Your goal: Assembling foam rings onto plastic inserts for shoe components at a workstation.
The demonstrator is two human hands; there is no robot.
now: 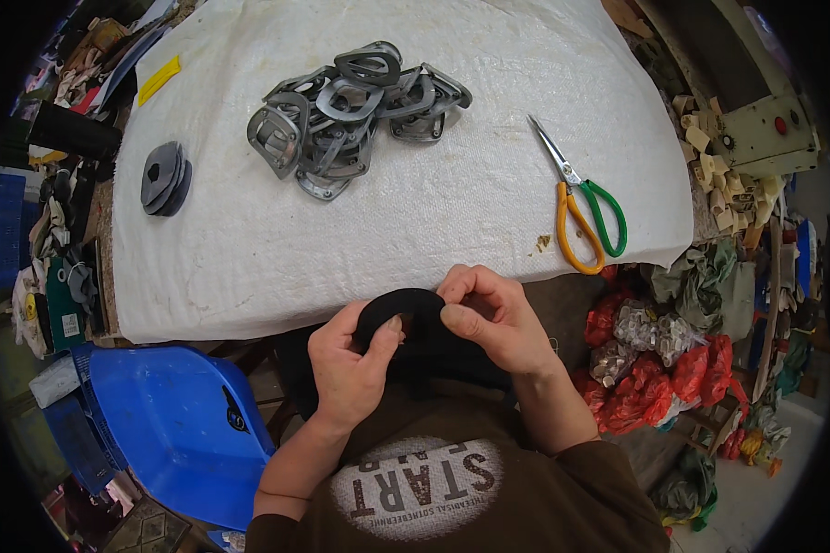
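Item: black fabric piece (413, 313), a curved, arch-shaped band, held just off the near edge of the table (249, 276), above the person's lap. It sits between both sets of fingers, raised close under the head camera, a position that seems chosen for close work by eye and touch rather than for resting the piece on the cloth.

Left hand (346, 364): forearm enters from the lower edge and angles up and inward. Fingers curl closed around the left limb of the band; the thumb (389, 330) presses on its inner edge. The grip is firm and pinching, not open.

Right hand (493, 323): forearm enters from lower right, wrist bent inward. Fingers are folded over the right end of the band, the thumb pressing against its inner side, opposite the left thumb. Closed on the same piece; the two thumbs lie near one another across the opening.

Beyond the fingertips, on the white woven cloth: a heap of grey metal frames (350, 115), well apart, straight ahead. Beyond and left of the left fingers: a small stack of dark grey discs (164, 178). Beyond and right of the right fingers: scissors (581, 198) with one orange and one green handle loop, blades closed, near the cloth's edge.

Below and left of the left hand: a blue plastic chair (171, 419).
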